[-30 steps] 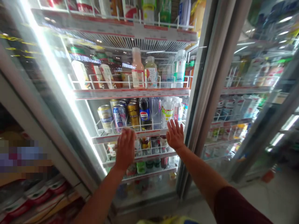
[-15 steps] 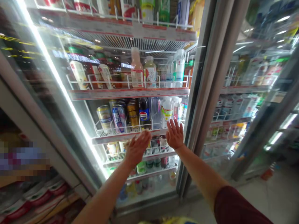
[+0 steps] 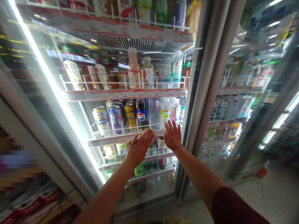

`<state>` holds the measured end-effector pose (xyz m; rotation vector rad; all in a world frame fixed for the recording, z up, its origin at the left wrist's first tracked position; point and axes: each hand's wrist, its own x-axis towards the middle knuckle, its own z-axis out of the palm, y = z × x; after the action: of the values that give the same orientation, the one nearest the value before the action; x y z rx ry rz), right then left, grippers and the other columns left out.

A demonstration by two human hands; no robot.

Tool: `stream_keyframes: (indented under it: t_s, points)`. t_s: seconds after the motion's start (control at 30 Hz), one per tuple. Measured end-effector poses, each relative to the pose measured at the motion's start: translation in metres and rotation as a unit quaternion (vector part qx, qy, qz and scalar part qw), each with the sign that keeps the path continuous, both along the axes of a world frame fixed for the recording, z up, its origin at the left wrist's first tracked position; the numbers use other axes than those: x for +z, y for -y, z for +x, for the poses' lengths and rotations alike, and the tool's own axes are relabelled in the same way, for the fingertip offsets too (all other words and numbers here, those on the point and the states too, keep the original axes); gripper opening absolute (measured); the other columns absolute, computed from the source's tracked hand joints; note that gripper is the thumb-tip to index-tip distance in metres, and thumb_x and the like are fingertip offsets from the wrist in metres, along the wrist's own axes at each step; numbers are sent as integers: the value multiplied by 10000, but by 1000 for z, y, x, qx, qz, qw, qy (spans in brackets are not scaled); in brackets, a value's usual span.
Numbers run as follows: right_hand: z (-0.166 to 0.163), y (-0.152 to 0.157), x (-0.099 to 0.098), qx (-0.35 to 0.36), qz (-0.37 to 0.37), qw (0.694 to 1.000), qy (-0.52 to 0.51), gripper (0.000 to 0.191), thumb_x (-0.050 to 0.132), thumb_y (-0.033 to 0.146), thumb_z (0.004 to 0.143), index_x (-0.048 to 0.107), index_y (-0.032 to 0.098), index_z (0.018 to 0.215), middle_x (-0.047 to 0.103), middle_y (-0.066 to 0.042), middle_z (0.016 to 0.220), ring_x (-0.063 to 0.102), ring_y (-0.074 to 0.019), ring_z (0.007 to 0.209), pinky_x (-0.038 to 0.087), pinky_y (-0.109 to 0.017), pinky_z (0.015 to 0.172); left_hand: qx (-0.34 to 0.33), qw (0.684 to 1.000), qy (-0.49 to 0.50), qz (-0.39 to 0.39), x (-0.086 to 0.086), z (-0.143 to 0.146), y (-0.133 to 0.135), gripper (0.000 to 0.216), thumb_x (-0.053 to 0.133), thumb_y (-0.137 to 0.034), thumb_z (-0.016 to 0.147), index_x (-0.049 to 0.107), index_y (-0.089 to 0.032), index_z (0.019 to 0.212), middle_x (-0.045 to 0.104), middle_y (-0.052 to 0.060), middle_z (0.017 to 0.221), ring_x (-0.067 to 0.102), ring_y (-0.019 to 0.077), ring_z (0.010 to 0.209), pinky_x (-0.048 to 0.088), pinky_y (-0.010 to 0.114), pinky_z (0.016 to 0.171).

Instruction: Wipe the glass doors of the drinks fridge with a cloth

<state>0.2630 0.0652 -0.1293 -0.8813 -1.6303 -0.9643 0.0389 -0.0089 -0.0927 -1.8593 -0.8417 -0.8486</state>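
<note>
Right hand (image 3: 173, 137) splayed, left hand (image 3: 138, 147) unclear in grip, below Pepsi bottle (image 3: 141, 109) and "茶π" bottle (image 3: 148, 74)

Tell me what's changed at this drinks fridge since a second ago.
The left hand has moved right, closer to the right hand. No drink was visibly taken or let go. The right hand stayed raised, and the cola bottle and cans stayed on their shelf.

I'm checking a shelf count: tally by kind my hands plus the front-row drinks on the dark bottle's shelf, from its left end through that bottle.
Hands: 2 (left hand, right hand)
Cans: 3 (white can, blue can, gold can)
Bottles: 1 (dark bottle)
Total: 6
</note>
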Motion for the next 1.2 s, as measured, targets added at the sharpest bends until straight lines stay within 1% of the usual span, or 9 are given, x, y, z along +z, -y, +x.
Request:
stream_keyframes:
  t_s: [0.1,0.23,0.47,0.63,0.7,0.87,0.93,1.13,1.2]
  points:
    - [1,-1,-2,-14,-3,1000,2,651,426,257,991,288,189,1623,494,-121,1584,315,-247,1562,147,-481,1306,16,999,25,18,29,-7,-5,661,427,-50,964,366,-264,1586,527,-2,1533,161,101,1582,-93,391,1320]
    - [1,-1,-1,-19,1,1000,3,653,419,254,994,274,189,1627,494,-122,1584,312,-246,1563,138,-481,1307,58,984,162,38,78,-10,-10,653,448,-127,991,299,-239,1617,433,41,1606,178,176,1591,-27,449,1328]
    - [1,0,1,9,10,1000,0,716,459,238,985,192,183,1647,483,-106,1594,222,-222,1593,109,-455,1319,7,1000,-10,-11,2,10,-4,702,374,-27,949,332,-284,1601,492,-21,1561,216,103,1570,-9,371,1327]
    - [1,0,1,9,5,1000,-2,715,448,240,985,188,197,1649,443,-98,1620,246,-226,1586,106,-458,1320,61,989,132,31,64,-22,-11,631,421,-134,999,321,-255,1609,467,51,1582,278,201,1562,-4,485,1318]
    - [1,0,0,9,6,1000,0,714,444,239,986,184,191,1649,439,-98,1623,229,-224,1591,109,-457,1319,62,980,183,50,70,-27,-10,609,431,-167,1009,329,-221,1607,443,73,1599,223,213,1581,21,491,1318]
    - [1,-2,-2,2,-9,1000,-4,703,440,253,997,183,220,1650,443,-93,1621,307,-235,1565,129,-471,1313,36,994,101,-14,-15,-14,5,685,384,-56,951,339,-258,1604,520,37,1541,145,126,1590,17,390,1325]
    - [1,-2,-2,6,-13,1000,-2,702,448,258,996,193,219,1648,455,-94,1613,311,-235,1563,129,-473,1313,23,998,42,-35,-29,-20,6,710,389,-38,936,360,-306,1592,563,15,1502,222,122,1570,-21,387,1321]
    - [1,0,0,0,-1,1000,1,705,448,248,992,195,199,1647,462,-96,1608,264,-226,1581,124,-460,1316,80,973,205,67,51,-66,-4,672,478,-150,975,298,-219,1619,422,91,1613,207,234,1586,18,500,1310]
    - [1,0,-1,-2,-10,1000,0,690,443,253,992,218,209,1643,460,-93,1610,284,-227,1574,123,-463,1316,84,966,236,64,46,-65,0,671,480,-164,981,286,-203,1622,379,106,1636,168,244,1595,47,516,1308]
